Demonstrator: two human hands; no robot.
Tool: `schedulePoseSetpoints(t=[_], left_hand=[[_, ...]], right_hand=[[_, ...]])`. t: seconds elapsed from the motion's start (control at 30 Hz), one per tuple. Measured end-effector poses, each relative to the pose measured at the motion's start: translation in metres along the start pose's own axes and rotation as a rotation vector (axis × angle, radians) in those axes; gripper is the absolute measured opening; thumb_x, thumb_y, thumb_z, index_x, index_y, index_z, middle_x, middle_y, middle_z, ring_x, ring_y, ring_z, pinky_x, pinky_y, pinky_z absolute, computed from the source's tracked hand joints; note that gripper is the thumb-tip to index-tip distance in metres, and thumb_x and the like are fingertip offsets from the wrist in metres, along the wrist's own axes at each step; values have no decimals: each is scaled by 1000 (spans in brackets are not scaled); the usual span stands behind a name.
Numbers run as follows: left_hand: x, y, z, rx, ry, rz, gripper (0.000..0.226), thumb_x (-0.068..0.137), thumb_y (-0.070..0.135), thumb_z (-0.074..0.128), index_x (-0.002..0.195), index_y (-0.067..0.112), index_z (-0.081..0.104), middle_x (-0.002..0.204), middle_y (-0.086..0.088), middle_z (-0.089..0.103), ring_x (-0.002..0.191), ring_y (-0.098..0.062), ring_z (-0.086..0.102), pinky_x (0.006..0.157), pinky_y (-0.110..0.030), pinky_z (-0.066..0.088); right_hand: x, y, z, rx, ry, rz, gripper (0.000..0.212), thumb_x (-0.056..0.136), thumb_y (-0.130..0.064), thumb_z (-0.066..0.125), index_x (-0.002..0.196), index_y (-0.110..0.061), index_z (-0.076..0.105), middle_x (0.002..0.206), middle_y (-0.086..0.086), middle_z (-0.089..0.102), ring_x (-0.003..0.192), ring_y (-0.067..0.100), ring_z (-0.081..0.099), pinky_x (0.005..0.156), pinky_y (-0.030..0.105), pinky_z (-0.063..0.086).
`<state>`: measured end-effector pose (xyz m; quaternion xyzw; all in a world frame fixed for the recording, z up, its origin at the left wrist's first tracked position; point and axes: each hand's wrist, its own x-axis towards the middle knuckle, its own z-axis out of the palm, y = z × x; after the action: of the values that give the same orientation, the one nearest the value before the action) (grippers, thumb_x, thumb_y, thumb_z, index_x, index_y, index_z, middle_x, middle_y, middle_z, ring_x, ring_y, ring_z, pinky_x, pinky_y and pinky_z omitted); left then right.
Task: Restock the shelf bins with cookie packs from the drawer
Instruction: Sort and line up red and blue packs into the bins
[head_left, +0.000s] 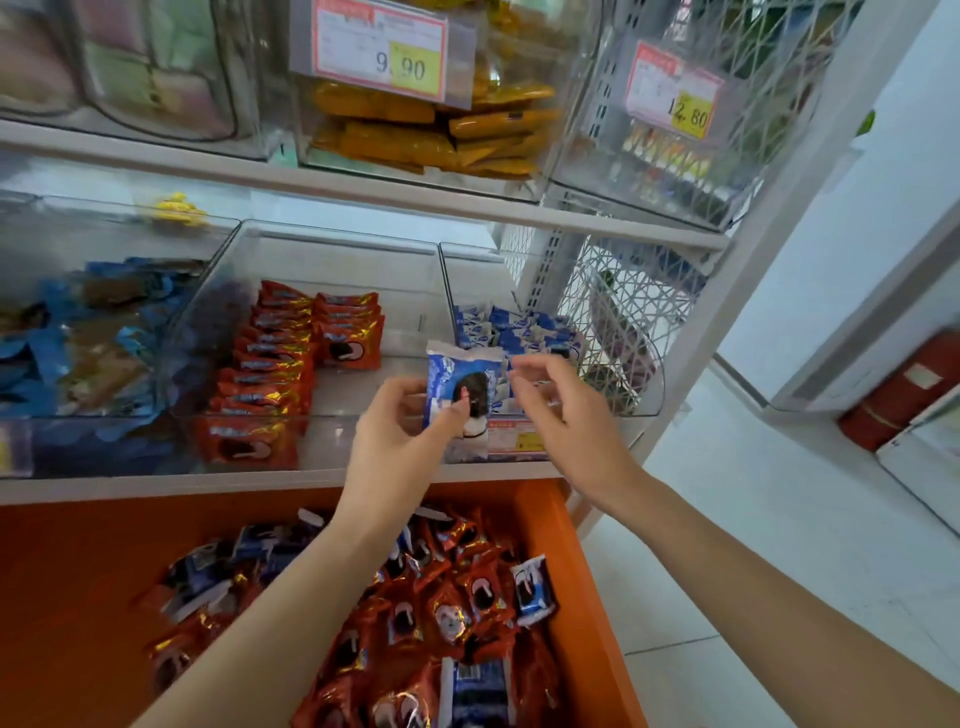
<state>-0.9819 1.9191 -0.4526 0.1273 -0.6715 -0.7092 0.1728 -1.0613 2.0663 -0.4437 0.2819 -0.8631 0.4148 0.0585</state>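
My left hand (402, 431) pinches a blue-and-white cookie pack (460, 384) and holds it upright in front of the clear shelf bins. Just to the right of the pack, my right hand (558, 410) hovers with fingers loosely curled and nothing in them. Behind the hands, the right bin (644, 410) holds blue packs (524, 327). The middle bin (332, 244) holds rows of red packs (285, 353). Below, the open orange drawer (576, 597) is piled with red packs (447, 613) and a few blue ones (532, 590).
The left bin holds blue and brown packs (88, 332). On the upper shelf stand bins of orange packs (441, 130) with price tags (382, 49). A white shelf post (753, 249) rises at the right, with tiled floor (753, 545) and a red object (904, 389) beyond.
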Motion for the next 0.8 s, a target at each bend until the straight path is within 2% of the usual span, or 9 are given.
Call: schedulePoseSetpoints(t=[0.07,0.13,0.23,0.33,0.47,0.53,0.67,0.73,0.8], left_hand=[[-7,0,5,-26,-54,-25,23,87,24,67,108,25,57,97,9,66,76,4,62,60,-4,43],[-12,-1,10,-58,-88,-49,23,86,21,67,107,24,57,99,5,66,76,3,63,60,-5,45],[-17,-2,13,-69,-100,-102,22,86,22,67,105,25,57,102,4,65,83,-1,63,62,-8,46],[-17,-1,14,9,-143,-150,22,86,25,67,104,27,54,104,5,63,92,-4,60,65,-13,44],[-16,3,12,85,-167,-101,21,88,29,63,108,25,60,101,7,63,97,-4,59,81,-21,46],[-16,6,10,128,-186,-63,13,91,32,59,101,26,65,94,11,67,88,2,60,80,-19,46],[-13,4,5,158,-130,-29,13,93,27,57,86,22,67,73,12,69,67,7,59,70,-15,44],[-12,4,3,220,-124,13,14,93,25,57,82,21,65,69,11,66,63,7,57,66,-10,44],[-12,4,3,279,-143,54,14,94,25,55,83,20,64,73,7,65,64,6,56,62,-6,43]], right_hand=[[-12,-11,0,155,-59,84,20,98,-27,48,118,-25,50,105,-18,56,95,0,59,83,20,51],[-24,-21,-1,275,-89,116,18,97,-24,50,114,-28,49,104,-18,57,93,-9,58,81,14,49],[-37,-25,-1,308,-95,114,26,92,-24,59,115,-30,51,103,-23,59,89,-13,59,74,10,48],[-44,-21,-5,353,-47,173,34,85,-21,68,114,-33,54,100,-20,63,87,-8,62,74,14,51],[-60,-11,-9,471,-27,232,33,82,-13,71,104,-34,59,90,-25,69,87,-7,64,73,11,49],[-62,-8,-9,498,-49,259,33,81,-11,72,103,-33,60,93,-24,69,89,-9,63,74,10,49],[-56,-4,-6,463,-108,246,35,83,-14,71,113,-29,61,108,-16,67,103,-3,61,87,21,51],[-55,-2,-6,437,-150,213,36,84,-13,70,111,-33,58,112,-16,64,104,-4,60,86,18,50],[-55,0,-6,377,-201,174,38,84,-16,70,110,-39,55,115,-19,62,106,-6,58,86,14,48]])
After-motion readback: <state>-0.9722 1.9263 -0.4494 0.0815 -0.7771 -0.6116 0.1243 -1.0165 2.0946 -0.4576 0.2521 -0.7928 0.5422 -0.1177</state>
